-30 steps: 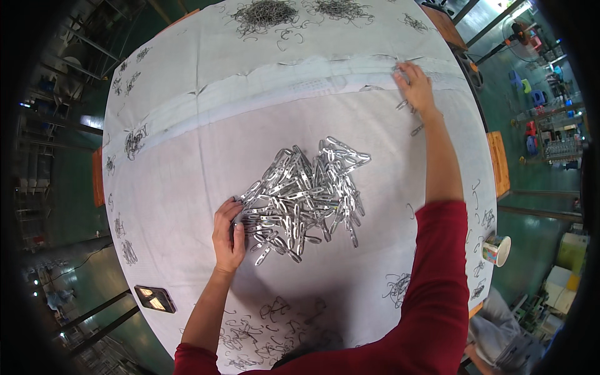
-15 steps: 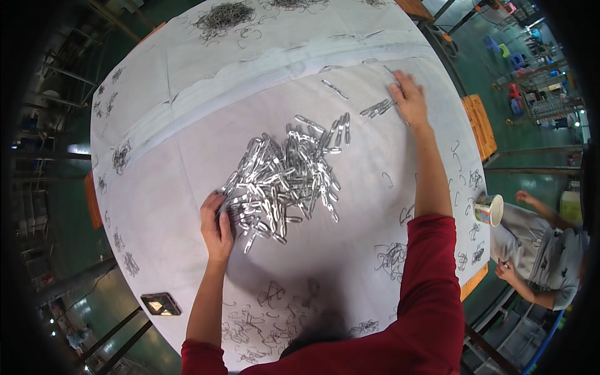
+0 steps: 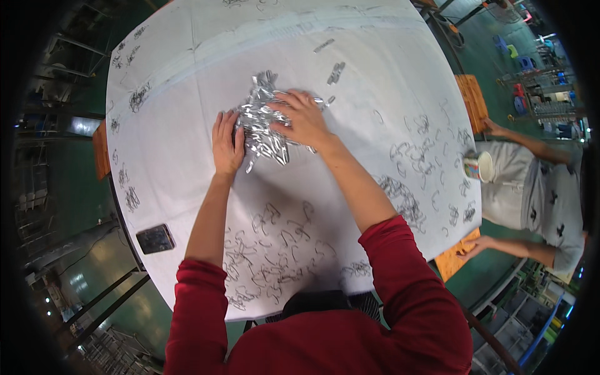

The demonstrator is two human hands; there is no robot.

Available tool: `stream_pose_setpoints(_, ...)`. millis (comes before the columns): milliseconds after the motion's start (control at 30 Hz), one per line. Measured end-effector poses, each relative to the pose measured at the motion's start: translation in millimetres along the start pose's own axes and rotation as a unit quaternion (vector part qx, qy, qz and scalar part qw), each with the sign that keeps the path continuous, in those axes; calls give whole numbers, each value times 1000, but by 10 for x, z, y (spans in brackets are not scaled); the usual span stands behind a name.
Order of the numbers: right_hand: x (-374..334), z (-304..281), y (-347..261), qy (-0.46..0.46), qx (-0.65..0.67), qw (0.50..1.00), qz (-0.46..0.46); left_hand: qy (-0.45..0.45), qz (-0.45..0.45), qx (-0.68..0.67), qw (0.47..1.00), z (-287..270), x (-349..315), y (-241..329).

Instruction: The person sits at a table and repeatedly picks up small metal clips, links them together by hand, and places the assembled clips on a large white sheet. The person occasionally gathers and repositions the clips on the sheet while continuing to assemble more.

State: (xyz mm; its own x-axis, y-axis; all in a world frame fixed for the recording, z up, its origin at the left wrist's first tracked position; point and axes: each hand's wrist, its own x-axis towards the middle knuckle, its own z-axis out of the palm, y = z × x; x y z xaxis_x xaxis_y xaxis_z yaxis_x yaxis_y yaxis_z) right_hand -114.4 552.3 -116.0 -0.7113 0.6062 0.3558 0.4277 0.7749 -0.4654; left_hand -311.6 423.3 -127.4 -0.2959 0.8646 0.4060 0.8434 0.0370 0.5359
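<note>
A heap of small, shiny, elongated metal pieces (image 3: 265, 134) lies on the white table covering, partly hidden under my hands. My left hand (image 3: 227, 144) rests upright-fingered against the heap's left side, its fingers loosely stretched and nothing gripped. Over the right part of the heap lies my right hand (image 3: 302, 120), fingers spread, touching the pieces. Beyond it, a few metal pieces (image 3: 335, 73) lie together, and a single strip of them (image 3: 324, 45) is farther off.
Dark curved wire bits (image 3: 269, 262) are strewn at the near side, with more (image 3: 406, 200) on the right. A phone (image 3: 155, 239) lies near the left edge. A paper cup (image 3: 479, 167) stands at the right edge, beside a seated person (image 3: 525, 187).
My right hand has come back from the far right onto the heap. The heap looks more compact, gathered between both hands. The view has shifted, and the person at right has moved their arms.
</note>
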Motion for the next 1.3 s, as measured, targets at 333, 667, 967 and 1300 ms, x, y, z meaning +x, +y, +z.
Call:
stream_pose_setpoints(333,-989,-679,-481,-27,-27,999,15,37,-97,-238,966,-86,-802,752)
stream_pose_setpoints(667,-3204,-1183,-1362,89,17,988,124,-170,76,29,982,-488,-2032,1002)
stream_pose_setpoints(967,-3770,-1100,-1760,89,38,989,115,3,47,-9,999,-1117,-3169,1643)
stream_pose_setpoints(1300,-3687,-860,-1842,110,54,984,127,-119,51,-42,991,-617,-3928,2360)
